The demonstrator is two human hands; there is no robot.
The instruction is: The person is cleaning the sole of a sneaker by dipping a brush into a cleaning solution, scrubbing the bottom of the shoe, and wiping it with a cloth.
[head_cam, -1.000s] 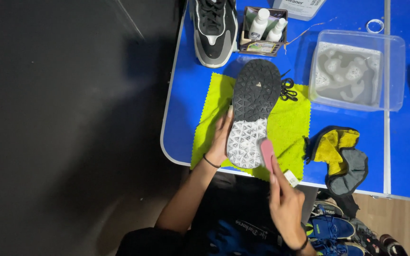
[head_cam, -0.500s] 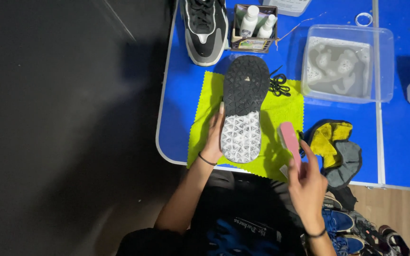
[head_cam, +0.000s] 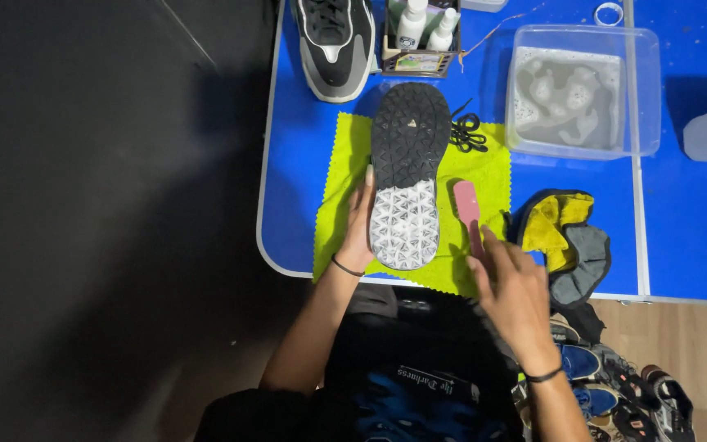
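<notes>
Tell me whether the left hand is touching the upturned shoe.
Touching. The head view shows the left hand pressed flat against the side of the upturned shoe, fingers along its edge, with no gap between them.

Up at the far edge of the blue worktop (head_cam: 304,205) we have a small dark open box (head_cam: 416,59), rectangular, with a colourful picture label across its near side. Standing in it we spot two white plastic bottles (head_cam: 413,26), side by side, caps cut off by the top of the view. Off to the right sits a clear plastic tub (head_cam: 584,41), square with rounded corners, holding cloudy grey water. We see no signs and no screens.
</notes>
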